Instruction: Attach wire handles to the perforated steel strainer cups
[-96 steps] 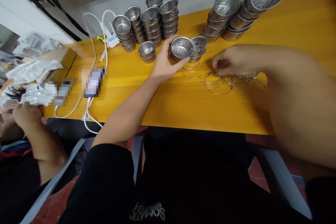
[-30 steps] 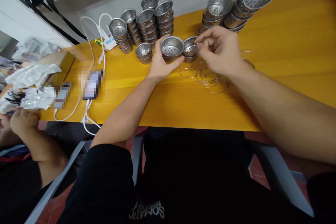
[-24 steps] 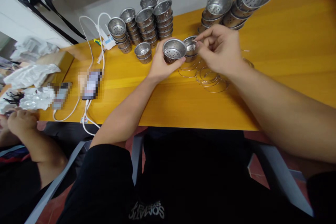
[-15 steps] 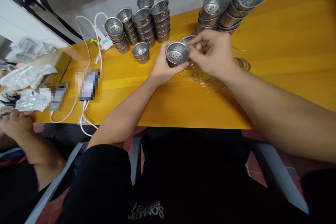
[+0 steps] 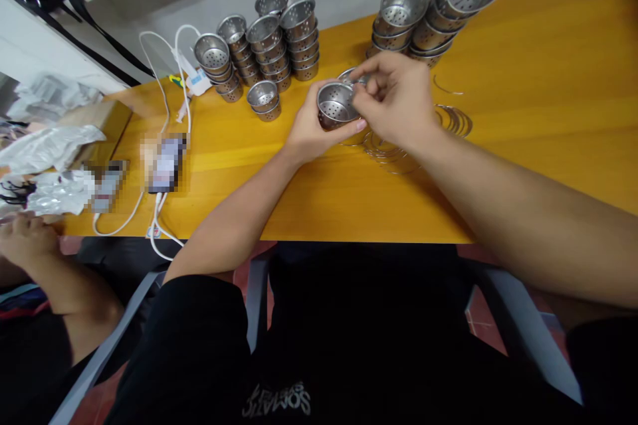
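1. The right hand (image 5: 396, 103) was over the loose wire rings (image 5: 454, 121) some seconds ago; now it has come to the right side of the metal cup (image 5: 339, 103), just beside its rim
2. This means, I judge, that both hands are working at one cup, and the rings on the desk (image 5: 309, 212) are for the moment left alone
3. The thumb and forefinger of the right hand are bent near each other, as for pinching; whether a thin wire is between them, I cannot tell
4. The left hand (image 5: 310, 123) keeps its curl around the same cup, mouth facing upward, over the middle of the desk; if the bottom touches, I cannot tell
5. A second cup (image 5: 345, 75), just behind toward the desk's back edge, is now partly covered by the right hand
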{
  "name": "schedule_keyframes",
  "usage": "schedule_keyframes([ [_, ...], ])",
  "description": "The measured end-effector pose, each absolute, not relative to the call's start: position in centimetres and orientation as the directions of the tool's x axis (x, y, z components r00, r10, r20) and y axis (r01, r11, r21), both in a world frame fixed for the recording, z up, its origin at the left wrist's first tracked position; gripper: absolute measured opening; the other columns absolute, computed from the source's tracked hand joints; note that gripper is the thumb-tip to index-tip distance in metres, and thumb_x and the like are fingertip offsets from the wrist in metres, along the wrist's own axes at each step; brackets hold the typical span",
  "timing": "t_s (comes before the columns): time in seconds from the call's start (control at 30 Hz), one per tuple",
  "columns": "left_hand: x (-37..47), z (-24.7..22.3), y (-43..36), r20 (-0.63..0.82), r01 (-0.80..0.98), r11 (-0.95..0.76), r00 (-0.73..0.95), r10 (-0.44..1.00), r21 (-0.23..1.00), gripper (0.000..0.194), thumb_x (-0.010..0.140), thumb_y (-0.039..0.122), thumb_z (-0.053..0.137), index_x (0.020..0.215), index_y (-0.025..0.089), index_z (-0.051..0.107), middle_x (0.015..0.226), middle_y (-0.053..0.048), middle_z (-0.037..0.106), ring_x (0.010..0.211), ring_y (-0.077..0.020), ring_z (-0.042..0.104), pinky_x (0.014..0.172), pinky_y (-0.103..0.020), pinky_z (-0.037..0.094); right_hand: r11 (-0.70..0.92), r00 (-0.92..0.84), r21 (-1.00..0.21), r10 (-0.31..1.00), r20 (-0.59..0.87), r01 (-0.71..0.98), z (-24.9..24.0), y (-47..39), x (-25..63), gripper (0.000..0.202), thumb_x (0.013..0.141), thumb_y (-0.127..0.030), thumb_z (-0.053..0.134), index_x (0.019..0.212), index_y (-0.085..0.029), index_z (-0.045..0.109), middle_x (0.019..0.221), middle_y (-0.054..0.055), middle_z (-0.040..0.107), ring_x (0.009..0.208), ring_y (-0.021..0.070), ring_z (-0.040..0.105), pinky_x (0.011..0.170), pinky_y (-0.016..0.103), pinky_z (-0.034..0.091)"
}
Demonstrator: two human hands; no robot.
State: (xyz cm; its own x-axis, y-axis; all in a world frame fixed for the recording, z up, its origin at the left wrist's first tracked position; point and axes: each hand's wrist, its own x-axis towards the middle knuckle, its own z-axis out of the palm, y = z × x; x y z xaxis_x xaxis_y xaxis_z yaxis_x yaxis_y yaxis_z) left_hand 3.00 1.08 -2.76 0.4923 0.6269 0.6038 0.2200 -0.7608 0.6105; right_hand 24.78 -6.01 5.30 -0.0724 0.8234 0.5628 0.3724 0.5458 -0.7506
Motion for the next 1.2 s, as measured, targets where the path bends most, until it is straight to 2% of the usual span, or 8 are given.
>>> schedule_keyframes([
  [0.1,2.7,-1.9,0.7,0.579,0.207,-0.73,0.487,0.654,0.651,0.109,0.096,0.099,0.084,0.171,0.027,0.048,0.158,-0.014,0.071,0.149,-0.0356,0.077,0.138,-0.059,0.059,0.582,-0.109,-0.751,0.807,0.58,0.313,6.0,-6.5,24.8,0.024,0.113,-0.054,0.094,0.112,-0.031,0.087,0.082,0.003,0.069,0.072,0.0234,0.065,0.072,0.045,0.064],
  [0.2,2.1,-1.3,1.0,0.528,0.139,-0.69,0.543,0.653,0.71,0.096,0.1,0.101,0.076,0.159,0.028,0.06,0.148,-0.011,0.076,0.137,-0.0328,0.08,0.129,-0.058,0.064,0.587,-0.237,-0.784,0.806,0.542,0.202,6.9,-6.9,25.5,0.045,0.113,-0.076,0.087,0.113,-0.032,0.089,0.096,0.008,0.08,0.076,0.0256,0.07,0.07,0.046,0.065],
  [0.33,1.3,-1.7,1.9,0.522,0.029,-0.675,0.611,0.596,0.737,0.09,0.102,0.099,0.075,0.16,0.032,0.06,0.15,-0.009,0.077,0.136,-0.0302,0.081,0.122,-0.054,0.069,0.521,-0.39,-0.846,0.806,0.446,0.109,7.8,-7.0,26.2,0.066,0.098,-0.095,0.092,0.115,-0.032,0.087,0.096,0.006,0.08,0.074,0.0229,0.068,0.066,0.042,0.063],
  [0.5,1.5,-2.7,2.0,0.566,0.093,-0.744,0.588,0.577,0.662,0.1,0.103,0.092,0.082,0.173,0.03,0.045,0.165,-0.012,0.067,0.156,-0.0354,0.076,0.135,-0.061,0.063,0.511,-0.328,-0.853,0.827,0.456,0.103,7.0,-6.3,26.1,0.07,0.087,-0.095,0.101,0.102,-0.03,0.08,0.085,0.005,0.073,0.074,0.0233,0.069,0.067,0.042,0.066],
  [0.77,1.5,-2.4,1.9,0.542,0.166,-0.742,0.584,0.605,0.65,0.091,0.108,0.073,0.085,0.174,0.026,0.044,0.165,-0.016,0.068,0.156,-0.0356,0.074,0.141,-0.059,0.059,0.503,-0.301,-0.849,0.845,0.442,0.165,4.4,-4.6,26.6,0.059,0.091,-0.08,0.108,0.109,-0.031,0.081,0.092,0.005,0.077,0.08,0.025,0.074,0.07,0.043,0.069],
  [0.97,1.5,-2.2,1.5,0.545,0.193,-0.738,0.561,0.624,0.647,0.091,0.104,0.071,0.088,0.171,0.023,0.048,0.162,-0.016,0.07,0.152,-0.0363,0.075,0.142,-0.062,0.057,0.525,-0.314,-0.835,0.83,0.461,0.162,5.1,-5.2,26.3,0.066,0.086,-0.088,0.107,0.099,-0.028,0.081,0.087,0.005,0.076,0.079,0.0246,0.072,0.072,0.045,0.071],
  [1.1,1.7,-2.8,1.9,0.562,0.176,-0.744,0.55,0.617,0.645,0.09,0.107,0.078,0.083,0.172,0.026,0.047,0.163,-0.015,0.069,0.153,-0.0348,0.076,0.141,-0.061,0.059,0.604,-0.231,-0.774,0.794,0.562,0.189,5.2,-5.7,26.1,0.063,0.102,-0.092,0.09,0.112,-0.03,0.086,0.105,0.009,0.082,0.091,0.0278,0.078,0.08,0.048,0.073],
  [1.2,1.5,-3.4,2.6,0.568,0.176,-0.757,0.56,0.603,0.63,0.098,0.108,0.084,0.081,0.177,0.027,0.042,0.165,-0.015,0.068,0.156,-0.0352,0.074,0.142,-0.06,0.058,0.627,-0.205,-0.723,0.779,0.593,0.29,5.4,-5.9,26.4,0.047,0.113,-0.079,0.086,0.121,-0.033,0.086,0.11,0.01,0.083,0.096,0.0298,0.078,0.08,0.049,0.072],
])
